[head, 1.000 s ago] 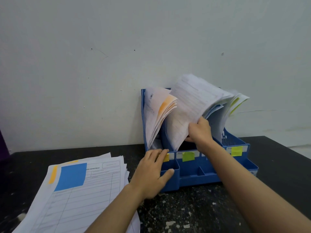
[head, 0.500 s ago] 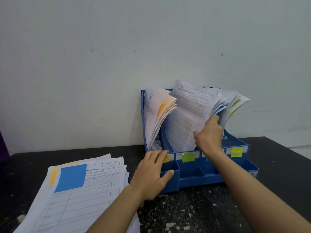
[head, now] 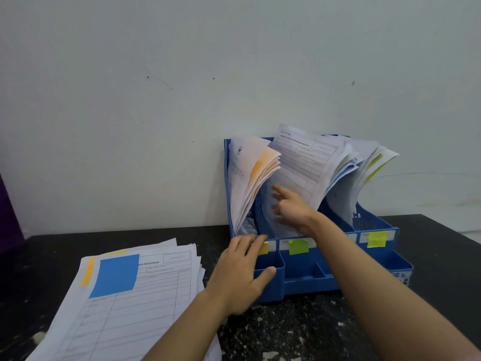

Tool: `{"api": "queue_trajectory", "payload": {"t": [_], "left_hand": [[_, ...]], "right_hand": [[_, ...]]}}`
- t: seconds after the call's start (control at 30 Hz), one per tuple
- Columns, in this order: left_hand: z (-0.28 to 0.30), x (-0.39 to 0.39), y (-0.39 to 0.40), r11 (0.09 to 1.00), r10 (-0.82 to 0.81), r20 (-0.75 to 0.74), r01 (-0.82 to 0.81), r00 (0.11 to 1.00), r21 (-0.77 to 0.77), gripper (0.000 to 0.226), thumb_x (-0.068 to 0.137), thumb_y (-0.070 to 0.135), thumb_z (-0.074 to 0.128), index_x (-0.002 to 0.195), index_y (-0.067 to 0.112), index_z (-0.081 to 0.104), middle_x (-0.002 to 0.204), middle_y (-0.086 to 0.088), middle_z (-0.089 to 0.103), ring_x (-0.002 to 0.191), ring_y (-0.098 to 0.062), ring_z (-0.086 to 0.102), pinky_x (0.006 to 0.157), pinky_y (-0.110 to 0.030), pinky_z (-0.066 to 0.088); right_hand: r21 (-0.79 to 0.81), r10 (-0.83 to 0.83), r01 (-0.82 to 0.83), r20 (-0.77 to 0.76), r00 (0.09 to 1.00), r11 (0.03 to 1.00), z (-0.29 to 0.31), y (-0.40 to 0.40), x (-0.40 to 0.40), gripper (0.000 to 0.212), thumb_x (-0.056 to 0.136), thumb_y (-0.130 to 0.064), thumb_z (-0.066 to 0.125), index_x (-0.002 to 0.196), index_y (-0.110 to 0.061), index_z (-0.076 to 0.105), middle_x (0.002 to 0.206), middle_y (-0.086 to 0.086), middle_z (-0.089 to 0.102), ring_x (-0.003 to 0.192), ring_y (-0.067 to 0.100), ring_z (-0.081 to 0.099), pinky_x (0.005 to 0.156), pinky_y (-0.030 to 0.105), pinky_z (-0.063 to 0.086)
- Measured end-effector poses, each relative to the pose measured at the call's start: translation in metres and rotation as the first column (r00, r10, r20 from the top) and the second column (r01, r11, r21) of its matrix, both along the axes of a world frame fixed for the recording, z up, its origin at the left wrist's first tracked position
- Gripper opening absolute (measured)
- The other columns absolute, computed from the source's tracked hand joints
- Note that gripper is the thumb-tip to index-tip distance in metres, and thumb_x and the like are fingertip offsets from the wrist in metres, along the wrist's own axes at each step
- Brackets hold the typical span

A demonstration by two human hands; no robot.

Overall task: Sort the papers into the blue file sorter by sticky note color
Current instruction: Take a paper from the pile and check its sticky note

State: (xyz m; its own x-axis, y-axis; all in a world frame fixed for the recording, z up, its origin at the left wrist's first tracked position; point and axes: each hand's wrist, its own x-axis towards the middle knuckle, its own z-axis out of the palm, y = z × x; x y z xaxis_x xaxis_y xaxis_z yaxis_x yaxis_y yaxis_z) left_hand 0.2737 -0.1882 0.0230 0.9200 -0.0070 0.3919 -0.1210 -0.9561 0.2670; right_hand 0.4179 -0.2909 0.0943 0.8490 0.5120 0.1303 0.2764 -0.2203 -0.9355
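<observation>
The right hand has let go of the sheet in the file sorter, fingers now straight against it; the left hand lies flat, fingers relaxed, on the sorter's front corner.

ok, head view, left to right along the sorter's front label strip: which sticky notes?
On the blue file sorter: yellow-orange note, partly hidden by the left hand → green note → right forearm crossing the strip → yellow-green note.
</observation>
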Motion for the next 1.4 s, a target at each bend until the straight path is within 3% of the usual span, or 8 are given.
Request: {"api": "queue_trajectory", "payload": {"t": [0.2, 0.3, 0.53, 0.7, 0.83, 1.07, 1.23, 1.4], "left_hand": [[0.0, 0.001, 0.001, 1.0, -0.002, -0.014, 0.002, 1.0, -0.011, 0.063, 0.094, 0.051, 0.037, 0.148, 0.029, 0.011, 0.148, 0.01, 0.018, 0.135, -0.006, 0.012, 0.112, -0.029, 0.019], [-0.001, 0.002, 0.002, 1.0, -0.012, -0.01, 0.012, 1.0, -0.008, 0.066, 0.091, 0.054, 0.033, 0.148, 0.028, 0.013, 0.148, 0.008, 0.021, 0.134, -0.006, 0.013, 0.111, -0.029, 0.02], [0.007, -0.002, 0.002, 0.99, -0.07, -0.059, 0.063, 0.996, -0.124, 0.066, 0.093, 0.043, 0.046, 0.148, 0.026, 0.014, 0.149, 0.006, 0.022, 0.136, -0.009, 0.014, 0.114, -0.033, 0.02], [0.024, -0.025, 0.008, 0.897, -0.141, 0.131, 0.182, 0.981, -0.402, 0.061, 0.087, 0.026, 0.062, 0.141, 0.029, 0.035, 0.143, 0.013, 0.039, 0.13, 0.0, 0.033, 0.108, -0.019, 0.029], [0.033, -0.064, 0.035, 0.824, -0.087, 0.146, 0.154, 0.985, -0.545, 0.043, 0.088, 0.015, 0.062, 0.127, 0.027, 0.052, 0.126, 0.014, 0.056, 0.117, 0.005, 0.049, 0.097, -0.012, 0.04], [0.016, -0.136, 0.103, 0.707, 0.167, 0.097, -0.051, 0.981, -0.706, 0.026, 0.088, 0.008, 0.061, 0.105, 0.026, 0.061, 0.108, 0.011, 0.066, 0.104, 0.002, 0.06, 0.082, -0.006, 0.044], [-0.018, -0.168, 0.136, 0.583, 0.528, 0.016, -0.348, 0.849, -0.734, 0.022, 0.088, 0.008, 0.059, 0.104, 0.023, 0.064, 0.111, 0.011, 0.06, 0.093, -0.006, 0.059, 0.069, -0.007, 0.045], [-0.036, -0.175, 0.149, 0.629, 0.633, -0.093, -0.58, 0.769, -0.517, 0.036, 0.089, 0.021, 0.058, 0.125, 0.018, 0.055, 0.131, 0.003, 0.05, 0.123, -0.016, 0.043, 0.103, -0.03, 0.033]], "right_hand": [[0.003, -0.022, 0.023, -0.122, 0.992, 1.0, -0.013, -0.006, 0.012, 0.087, 0.088, 0.01, 0.038, 0.147, -0.034, -0.008, 0.157, 0.0, 0.0, 0.139, 0.029, 0.021, 0.094, 0.039, 0.046], [-0.032, -0.047, 0.049, 0.057, 0.997, 0.998, -0.015, -0.006, 0.01, 0.081, 0.084, 0.012, 0.038, 0.15, -0.022, 0.006, 0.156, 0.006, 0.013, 0.141, 0.025, 0.021, 0.109, 0.045, 0.035], [0.166, -0.13, 0.093, 0.227, 0.965, 0.982, -0.012, -0.016, -0.025, 0.039, 0.085, 0.011, 0.044, 0.111, -0.015, 0.058, 0.106, 0.001, 0.061, 0.107, 0.019, 0.058, 0.091, 0.039, 0.05], [0.267, -0.083, 0.003, 0.292, 0.953, 0.964, -0.009, -0.012, -0.077, 0.027, 0.086, 0.009, 0.05, 0.091, -0.012, 0.065, 0.083, 0.003, 0.069, 0.076, 0.003, 0.064, 0.066, 0.016, 0.05], [0.279, 0.044, -0.109, 0.23, 0.972, 0.954, -0.015, 0.006, -0.113, 0.022, 0.088, 0.002, 0.055, 0.086, -0.015, 0.068, 0.082, 0.002, 0.071, 0.077, 0.007, 0.066, 0.061, 0.018, 0.052], [0.216, 0.248, -0.249, 0.035, 0.968, 0.944, -0.046, 0.051, -0.153, 0.017, 0.088, 0.002, 0.055, 0.09, -0.01, 0.067, 0.084, 0.006, 0.071, 0.069, 0.012, 0.066, 0.057, 0.024, 0.052], [0.002, 0.186, -0.186, 0.079, 0.979, 0.982, -0.087, 0.071, -0.16, 0.022, 0.088, -0.001, 0.055, 0.091, -0.02, 0.066, 0.09, 0.002, 0.067, 0.077, 0.009, 0.061, 0.06, 0.012, 0.045], [-0.122, -0.032, 0.074, 0.317, 0.948, 0.99, -0.107, 0.073, -0.165, 0.017, 0.087, -0.009, 0.059, 0.104, -0.008, 0.064, 0.075, -0.004, 0.058, 0.066, 0.004, 0.051, 0.057, 0.004, 0.038]]}}
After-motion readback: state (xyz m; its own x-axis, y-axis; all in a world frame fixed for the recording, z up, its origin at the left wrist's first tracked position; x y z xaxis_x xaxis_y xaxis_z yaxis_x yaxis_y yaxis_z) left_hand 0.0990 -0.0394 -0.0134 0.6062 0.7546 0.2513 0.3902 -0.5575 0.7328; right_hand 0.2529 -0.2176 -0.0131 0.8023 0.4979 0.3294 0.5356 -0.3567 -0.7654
